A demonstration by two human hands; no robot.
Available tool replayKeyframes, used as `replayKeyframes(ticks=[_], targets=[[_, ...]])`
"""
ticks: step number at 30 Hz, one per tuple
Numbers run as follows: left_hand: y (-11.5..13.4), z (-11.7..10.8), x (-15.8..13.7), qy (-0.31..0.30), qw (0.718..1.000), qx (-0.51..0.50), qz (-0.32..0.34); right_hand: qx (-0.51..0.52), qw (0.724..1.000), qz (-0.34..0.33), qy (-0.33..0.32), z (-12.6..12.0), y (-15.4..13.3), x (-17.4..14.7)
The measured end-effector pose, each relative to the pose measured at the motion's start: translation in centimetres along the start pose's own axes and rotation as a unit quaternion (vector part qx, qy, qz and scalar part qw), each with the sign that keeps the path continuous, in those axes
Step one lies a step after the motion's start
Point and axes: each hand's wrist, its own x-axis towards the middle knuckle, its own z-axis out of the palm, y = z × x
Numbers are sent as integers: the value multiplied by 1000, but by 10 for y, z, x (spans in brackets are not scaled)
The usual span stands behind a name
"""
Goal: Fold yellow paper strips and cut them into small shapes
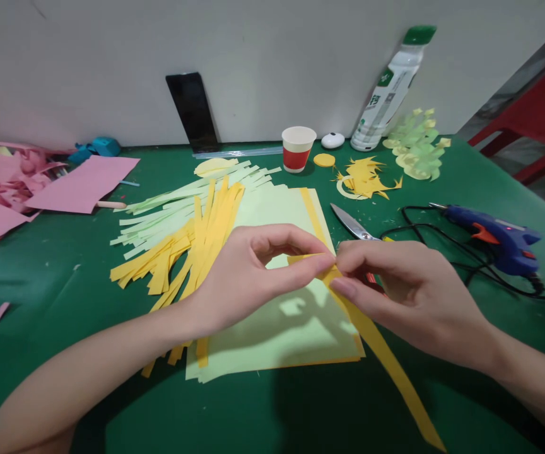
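Observation:
Both hands pinch one long yellow paper strip [390, 366] over a stack of pale green paper sheets [272, 340]. My left hand [253, 271] is closed, thumb and forefinger on the short end. Touching it, my right hand [409, 296] is also closed, its thumb and fingertips on the strip just past the left fingertips. From there the strip's long tail runs down to the lower right. More yellow strips [216, 227] lie in a fanned bunch by my left hand, over light green strips [154, 221]. Scissors [348, 221] lie behind my right hand, their handles mostly hidden.
A blue glue gun [499, 236] with a looping black cable lies at the right. Behind stand a paper cup [297, 151], a bottle [388, 94] and a leaning phone [192, 113]. Yellow scraps [364, 176] and green paper pieces [419, 148] lie back right, pink paper [86, 183] left.

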Motion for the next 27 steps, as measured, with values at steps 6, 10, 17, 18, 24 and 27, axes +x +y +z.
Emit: replayKeyframes(ticks=[6, 10, 17, 18, 24, 27], targets=[[0, -2, 2, -31, 999, 33, -24, 26, 1000, 14, -4, -4, -1, -1], [0, -2, 1, -44, 998, 45, -30, 27, 999, 31, -18, -4, -2, -2], [1, -3, 4, -49, 997, 20, -55, 31, 999, 31, -24, -5, -2, 0], [2, -3, 4, -52, 997, 18, -56, 33, 999, 30, -27, -6, -2, 0], [6, -4, 3, -63, 996, 19, -65, 53, 997, 31, -45, -8, -1, 0], [6, -4, 3, -61, 996, 25, -62, 55, 996, 44, -48, -8, -2, 1]])
